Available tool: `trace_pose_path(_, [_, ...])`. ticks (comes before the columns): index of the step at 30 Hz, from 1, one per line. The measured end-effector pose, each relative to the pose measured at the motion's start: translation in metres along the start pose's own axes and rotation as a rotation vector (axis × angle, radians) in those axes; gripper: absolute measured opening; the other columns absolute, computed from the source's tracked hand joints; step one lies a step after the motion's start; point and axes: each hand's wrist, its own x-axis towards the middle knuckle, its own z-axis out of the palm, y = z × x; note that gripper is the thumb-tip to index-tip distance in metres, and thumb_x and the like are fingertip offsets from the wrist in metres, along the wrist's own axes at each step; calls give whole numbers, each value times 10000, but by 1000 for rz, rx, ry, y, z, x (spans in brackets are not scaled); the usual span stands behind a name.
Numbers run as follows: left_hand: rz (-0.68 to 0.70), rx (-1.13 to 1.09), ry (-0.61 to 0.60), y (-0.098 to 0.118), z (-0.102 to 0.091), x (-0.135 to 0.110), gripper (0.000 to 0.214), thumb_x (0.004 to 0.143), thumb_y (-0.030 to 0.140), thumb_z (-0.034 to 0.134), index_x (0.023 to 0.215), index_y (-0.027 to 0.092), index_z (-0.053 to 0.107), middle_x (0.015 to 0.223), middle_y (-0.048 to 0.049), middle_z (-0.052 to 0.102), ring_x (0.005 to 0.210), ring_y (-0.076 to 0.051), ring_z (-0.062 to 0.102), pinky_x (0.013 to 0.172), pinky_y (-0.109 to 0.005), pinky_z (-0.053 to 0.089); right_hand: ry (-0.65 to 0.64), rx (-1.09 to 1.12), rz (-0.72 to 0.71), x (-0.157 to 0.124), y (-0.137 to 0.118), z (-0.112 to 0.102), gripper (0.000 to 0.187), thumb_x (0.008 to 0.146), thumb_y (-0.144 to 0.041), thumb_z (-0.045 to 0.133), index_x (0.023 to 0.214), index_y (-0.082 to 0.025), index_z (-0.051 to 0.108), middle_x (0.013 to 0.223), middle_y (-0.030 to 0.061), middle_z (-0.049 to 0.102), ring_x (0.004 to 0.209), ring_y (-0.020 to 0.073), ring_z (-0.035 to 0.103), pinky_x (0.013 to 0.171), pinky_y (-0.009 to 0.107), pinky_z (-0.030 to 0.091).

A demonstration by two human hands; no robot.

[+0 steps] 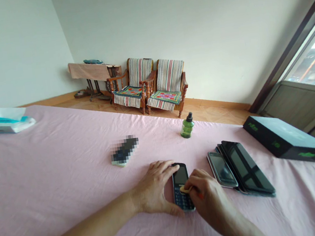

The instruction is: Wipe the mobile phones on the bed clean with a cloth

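A dark keypad phone (180, 173) lies face up on the pink sheet (66, 171), its screen toward the far side. My left hand (156, 189) steadies it from the left, fingertips at the top edge and thumb near the bottom corner. My right hand (205, 190) is closed round a small tool (185, 189) with a pale tan end, which rests on the phone's upper keys. A bit of red-orange shows between the fingers; most of the tool is hidden, so its kind is unclear.
Right of my hands lie a smaller touchscreen phone (222, 169) and a dark tablet (248, 168), partly stacked. A green spray bottle (187, 126) stands beyond, a black-sided box (288, 136) at far right. A blurred-out phone (125, 151) and a tissue pack (5, 123) lie leftward.
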Motion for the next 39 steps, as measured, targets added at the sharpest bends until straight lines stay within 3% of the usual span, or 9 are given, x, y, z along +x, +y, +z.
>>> trace_pose_path(9, [4,-7,13,2,-1,1,923,553,590,779,1322,195,455,1386,-119,457,1232,-335,438,1056,-482,310,-3,42,-27,2,-12,8,361,699,82,451,737,-186,689,830,34,608,804,164,562,686,261,402])
trace_pose_path(14, [4,3,-8,1,0,1,935,573,605,765,1345,190,442,1416,-130,425,1261,-350,408,1064,-506,293,2,-29,56,1,-4,1,312,725,63,475,679,-167,682,735,33,581,725,161,551,648,270,393])
trace_pose_path(19, [-2,-8,4,1,0,1,930,559,610,774,1328,190,461,1400,-129,443,1250,-344,422,1066,-497,296,-10,23,-27,-2,-9,7,363,753,62,476,834,-198,716,841,38,586,803,165,557,675,263,405])
trace_pose_path(23, [-9,-4,-13,3,-2,1,937,562,628,764,1330,185,462,1403,-137,439,1254,-351,415,1063,-504,294,-50,66,-58,-1,-7,6,257,841,-40,519,819,-211,710,825,28,577,769,148,559,660,250,408])
trace_pose_path(27, [-9,9,-32,2,-2,0,974,570,661,746,1352,165,444,1425,-157,412,1277,-365,386,1071,-519,271,-4,63,-8,-2,5,0,248,912,-135,476,790,-188,685,760,20,556,685,130,550,626,249,399])
trace_pose_path(34, [-9,-4,-23,1,-2,0,979,560,683,739,1356,200,439,1422,-140,417,1272,-368,393,1065,-520,277,-52,-32,22,-4,2,-3,243,794,-2,496,709,-172,648,719,7,544,636,120,528,577,234,364])
trace_pose_path(39, [8,-18,6,1,-1,0,940,560,635,761,1334,207,440,1400,-123,441,1248,-344,422,1063,-490,295,-33,39,-75,2,-13,6,257,802,37,479,736,-165,625,821,27,583,742,130,546,633,229,379])
